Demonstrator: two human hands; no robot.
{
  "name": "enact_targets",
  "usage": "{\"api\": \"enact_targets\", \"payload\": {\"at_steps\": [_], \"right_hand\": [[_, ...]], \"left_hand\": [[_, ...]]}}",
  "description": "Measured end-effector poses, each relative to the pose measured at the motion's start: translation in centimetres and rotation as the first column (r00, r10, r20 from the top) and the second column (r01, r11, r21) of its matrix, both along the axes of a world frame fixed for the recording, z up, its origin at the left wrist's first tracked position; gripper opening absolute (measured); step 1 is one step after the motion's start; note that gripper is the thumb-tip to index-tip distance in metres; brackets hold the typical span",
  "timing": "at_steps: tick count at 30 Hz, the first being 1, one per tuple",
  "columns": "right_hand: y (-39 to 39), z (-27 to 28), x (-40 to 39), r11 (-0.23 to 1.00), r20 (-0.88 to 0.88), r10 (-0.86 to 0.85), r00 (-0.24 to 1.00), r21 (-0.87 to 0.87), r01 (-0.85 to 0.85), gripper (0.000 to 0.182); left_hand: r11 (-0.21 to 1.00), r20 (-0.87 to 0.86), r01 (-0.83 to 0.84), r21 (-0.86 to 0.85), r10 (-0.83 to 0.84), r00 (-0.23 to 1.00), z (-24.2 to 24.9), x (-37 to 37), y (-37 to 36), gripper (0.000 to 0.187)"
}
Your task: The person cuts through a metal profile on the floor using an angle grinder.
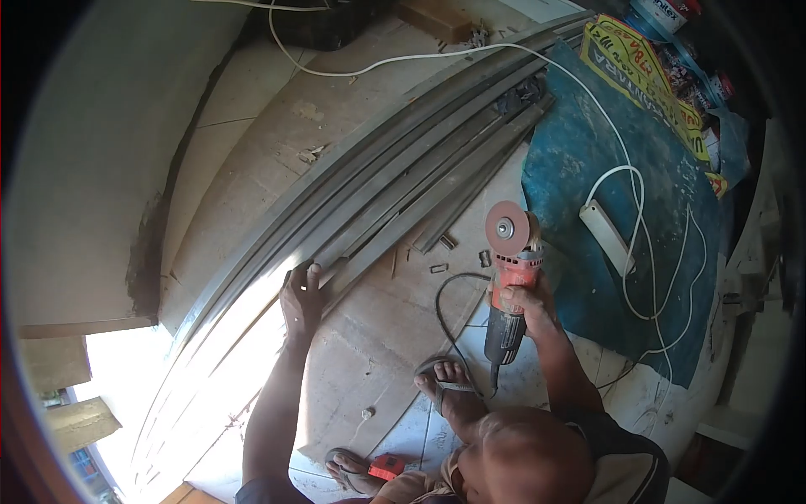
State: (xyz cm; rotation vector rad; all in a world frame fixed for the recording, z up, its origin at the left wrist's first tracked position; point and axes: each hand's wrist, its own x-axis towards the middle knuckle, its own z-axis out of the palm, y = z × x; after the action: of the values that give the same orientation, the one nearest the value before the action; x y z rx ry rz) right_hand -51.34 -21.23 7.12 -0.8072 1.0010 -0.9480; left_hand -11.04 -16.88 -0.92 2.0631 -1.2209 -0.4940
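Observation:
My right hand (536, 304) is wrapped around the body of a red and black angle grinder (506, 329). The grinder points away from me, its reddish-brown disc (514, 239) at the far end. A dark cord leaves its rear and loops on the floor. At the left, my left hand (300, 304) grips a grey metal bar (374, 248) at the near side of a bundle, thumb on top; the fingers are partly hidden. Other long metal bars (369, 181) lie side by side, running diagonally from lower left to upper right.
Short cut metal pieces (447, 242) lie near the grinder. A white power strip (607, 238) rests on a blue-green sheet (571, 168) at right, with white cable (403, 57) crossing the bars. A red tape measure (387, 466) sits by my sandalled foot. Cans (663, 15) stand at upper right.

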Motion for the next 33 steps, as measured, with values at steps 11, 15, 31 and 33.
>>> {"api": "enact_targets", "payload": {"at_steps": [11,15,31,33], "right_hand": [[-0.5,-0.5,0.5,0.999,-0.005,0.045,0.999,-0.005,-0.045,0.056],[-0.4,-0.1,0.6,0.997,-0.026,0.069,0.997,-0.039,-0.070,0.053],[0.4,-0.8,0.2,0.998,0.045,-0.012,0.999,0.069,0.009,0.057],[0.3,-1.0,0.7,0.999,0.039,0.005,0.999,0.049,-0.007,0.057]], "left_hand": [[0.896,0.452,0.300,0.327,-0.427,0.783,2.2,3.2,-2.7,0.028],[0.831,0.476,0.219,0.512,-0.486,0.733,2.3,4.0,-2.5,0.034],[0.773,0.145,0.464,0.434,-0.567,0.811,8.7,1.2,0.0,0.053],[0.858,0.300,0.456,0.236,-0.511,0.806,5.4,-1.3,-0.5,0.055]]}}
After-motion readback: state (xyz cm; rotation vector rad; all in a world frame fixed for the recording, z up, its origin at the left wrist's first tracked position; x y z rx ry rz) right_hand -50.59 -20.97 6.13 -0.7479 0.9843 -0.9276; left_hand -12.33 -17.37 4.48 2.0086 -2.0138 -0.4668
